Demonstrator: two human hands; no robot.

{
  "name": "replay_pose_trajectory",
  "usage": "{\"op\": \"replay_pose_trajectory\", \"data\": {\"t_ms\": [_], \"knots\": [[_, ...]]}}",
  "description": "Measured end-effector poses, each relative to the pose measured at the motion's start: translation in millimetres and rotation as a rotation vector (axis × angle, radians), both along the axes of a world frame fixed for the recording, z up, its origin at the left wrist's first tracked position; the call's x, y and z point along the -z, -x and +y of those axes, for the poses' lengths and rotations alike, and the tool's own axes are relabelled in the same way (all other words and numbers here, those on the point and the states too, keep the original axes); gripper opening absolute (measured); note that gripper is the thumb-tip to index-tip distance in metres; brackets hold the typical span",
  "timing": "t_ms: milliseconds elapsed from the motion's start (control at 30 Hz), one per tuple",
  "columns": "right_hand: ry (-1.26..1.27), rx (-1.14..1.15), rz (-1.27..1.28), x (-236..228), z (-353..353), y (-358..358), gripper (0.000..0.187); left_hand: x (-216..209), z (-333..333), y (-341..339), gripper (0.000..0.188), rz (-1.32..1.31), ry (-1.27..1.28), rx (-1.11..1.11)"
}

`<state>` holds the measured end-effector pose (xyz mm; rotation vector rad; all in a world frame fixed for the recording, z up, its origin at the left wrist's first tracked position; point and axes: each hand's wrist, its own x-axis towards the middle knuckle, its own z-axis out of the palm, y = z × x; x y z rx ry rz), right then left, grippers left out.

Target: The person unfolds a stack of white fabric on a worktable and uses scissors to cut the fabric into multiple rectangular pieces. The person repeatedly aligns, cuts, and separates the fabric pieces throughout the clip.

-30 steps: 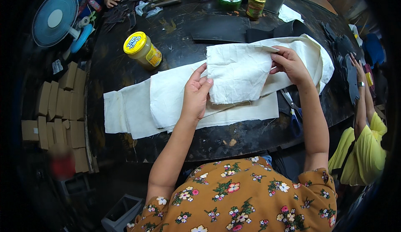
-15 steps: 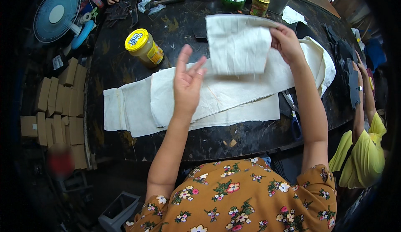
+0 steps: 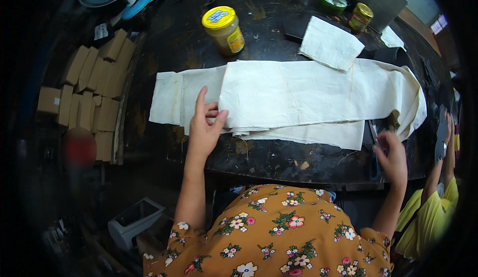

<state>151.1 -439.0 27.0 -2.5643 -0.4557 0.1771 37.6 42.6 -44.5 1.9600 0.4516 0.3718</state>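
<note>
head view: white woven cloth strip (image 3: pixel 308 90), long and folded in layers, lies across the work table (image 3: pixel 279 165), set back from its near edge and running from the left side toward the right edge. right end of strip: looped over, standing in loose folds. left hand (image 3: pixel 205 125): partly open, index finger stretched out, thumb and remaining fingers bent at the left edge of the upper layer; cannot tell whether cloth is pinched. right hand (image 3: pixel 392 155): blurred, fingers bent, over or beside the blue-handled scissors (image 3: pixel 374 168) near the table's near edge, toward the right corner; cannot tell whether it grips them. folded cloth piece (image 3: pixel 332 43), white, lies partly over the strip's far side and partly over a dark flat slab (image 3: pixel 295 29). yellow-lidded jar (image 3: pixel 224 32), tan contents, upright beyond the strip, toward the table's left edge. gold-lidded jar (image 3: pixel 361 17) and green round tub (image 3: pixel 332 0): toward the far right corner, near a grey metal box (image 3: pixel 382 2). cardboard boxes (image 3: pixel 94 87): beside the left edge.
</note>
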Motion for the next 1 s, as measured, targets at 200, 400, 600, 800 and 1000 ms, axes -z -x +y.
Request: {"op": "replay_pose_trajectory", "data": {"t_ms": [200, 400, 600, 800, 1000], "knots": [[0.071, 0.182, -0.013, 23.2, -9.7, 50.0, 0.042, -17.4, -12.1, -0.3, 0.073, -0.106, 0.411, -0.08], [0.104, 0.091, -0.188, 22.3, -21.6, 51.1, 0.042, -12.5, -102.8, 31.6, 0.072, -0.443, 0.749, -0.083], [0.237, 0.153, -0.164, 33.9, -46.5, 51.7, 0.045, 1.8, -139.7, 10.0, 0.057, -0.303, 0.786, 0.101], [-0.198, 0.24, 0.266, 28.7, -76.9, 51.0, 0.024, 6.6, -168.5, -28.2, 0.054, -0.118, 0.886, 0.176], [-0.239, 0.192, 0.61, -10.1, -68.3, 67.9, 0.025, 15.0, -164.4, -51.8, 0.046, -0.319, 0.785, 0.053]]}}
